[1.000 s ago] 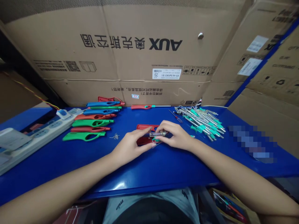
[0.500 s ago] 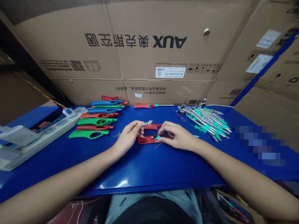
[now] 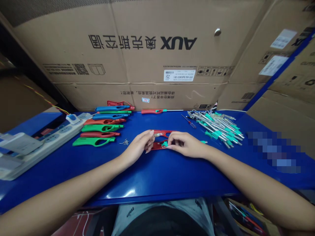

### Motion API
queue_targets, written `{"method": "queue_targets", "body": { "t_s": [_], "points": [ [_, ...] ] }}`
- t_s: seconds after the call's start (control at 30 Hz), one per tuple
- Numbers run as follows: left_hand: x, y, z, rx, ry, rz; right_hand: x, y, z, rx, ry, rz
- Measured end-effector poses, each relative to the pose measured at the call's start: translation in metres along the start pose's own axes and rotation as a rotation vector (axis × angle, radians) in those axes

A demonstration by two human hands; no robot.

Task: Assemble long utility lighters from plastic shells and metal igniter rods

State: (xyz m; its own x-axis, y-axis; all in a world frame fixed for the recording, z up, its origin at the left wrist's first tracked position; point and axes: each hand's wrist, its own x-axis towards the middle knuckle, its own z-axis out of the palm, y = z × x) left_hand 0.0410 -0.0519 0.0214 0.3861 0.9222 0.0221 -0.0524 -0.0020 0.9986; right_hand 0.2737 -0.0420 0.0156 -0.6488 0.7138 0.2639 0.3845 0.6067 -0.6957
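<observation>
Rear red shell half [image 3: 168, 131]: is lying lengthwise at the frame's centre, showing a finger opening toward its right.
Front red shell half [image 3: 157, 147]: is lying just below, inner side facing up, right end partly hidden.
Green fitting [image 3: 165, 144], pale wire attached: is being pinched over the front half.
Small clear part [image 3: 157, 134]: is being held near centre.

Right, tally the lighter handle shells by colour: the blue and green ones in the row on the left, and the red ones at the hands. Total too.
Blue shells in the row: 2
Green shells in the row: 3
Red shells at the left hand and right hand: 2
Total: 7
</observation>
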Motion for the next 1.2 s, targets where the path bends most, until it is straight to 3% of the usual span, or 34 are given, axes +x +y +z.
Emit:
{"method": "queue_targets", "body": {
  "t_s": [0.23, 0.67, 1.03, 1.2],
  "points": [
    [-0.0005, -0.0012, -0.0008, 0.206, 0.025, -0.018, 0.0038, 0.005, 0.0009, 0.312, 0.019, 0.259],
    [-0.0043, -0.0073, -0.0014, 0.544, -0.04, 0.096, 0.0012, 0.0058, -0.0011, 0.24, -0.111, -0.025],
    [-0.0062, -0.003, -0.0008, 0.623, -0.068, 0.119, 0.0027, 0.004, 0.0021, 0.246, -0.065, 0.056],
    [-0.0059, -0.0045, -0.0017, 0.605, -0.082, 0.115, 0.0036, 0.0032, 0.001, 0.239, -0.055, 0.024]
  ]
}}
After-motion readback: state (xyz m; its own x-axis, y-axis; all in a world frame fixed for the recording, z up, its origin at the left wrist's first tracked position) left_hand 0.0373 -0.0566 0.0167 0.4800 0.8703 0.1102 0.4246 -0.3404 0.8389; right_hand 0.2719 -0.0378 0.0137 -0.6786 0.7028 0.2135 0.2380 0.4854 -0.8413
